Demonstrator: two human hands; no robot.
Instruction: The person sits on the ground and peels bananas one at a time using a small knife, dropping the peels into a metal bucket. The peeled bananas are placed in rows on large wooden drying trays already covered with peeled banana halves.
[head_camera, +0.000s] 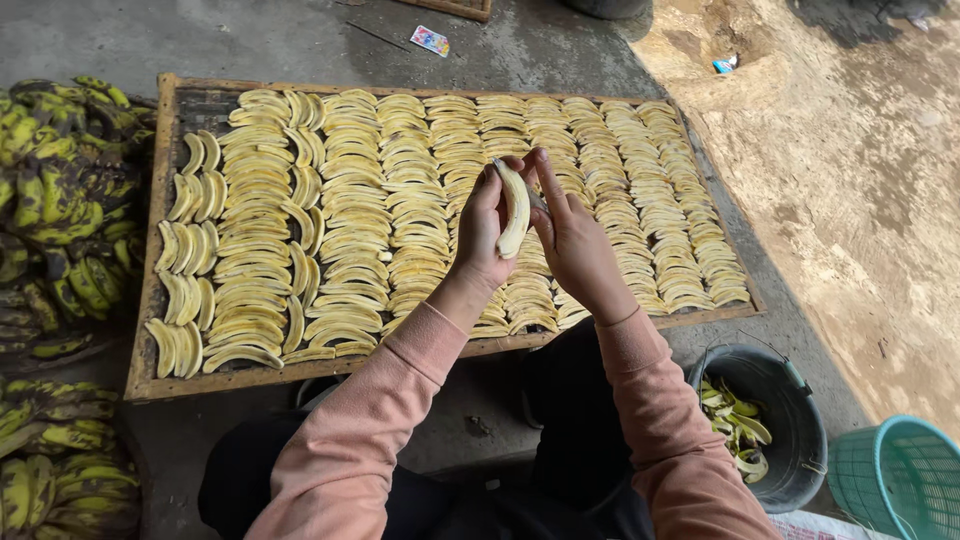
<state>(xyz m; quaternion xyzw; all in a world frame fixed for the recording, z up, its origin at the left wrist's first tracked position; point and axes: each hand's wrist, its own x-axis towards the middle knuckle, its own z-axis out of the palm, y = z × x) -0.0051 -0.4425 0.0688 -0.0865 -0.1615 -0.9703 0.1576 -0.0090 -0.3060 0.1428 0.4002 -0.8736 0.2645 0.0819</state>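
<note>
Both hands raised over the wooden drying tray (150, 300). Left hand (482, 232) and right hand (572, 238) have fingers clamped on one peeled banana (515, 208), upright between them. Tray packed with rows of peeled bananas (350, 220). Unpeeled green-black bunches (60, 200) left of tray. Black bucket of peels (790, 440) at tray's near right, teal basket (900, 480) beside it. Small colourful wrapper (429, 40) beyond tray's far edge.
</note>
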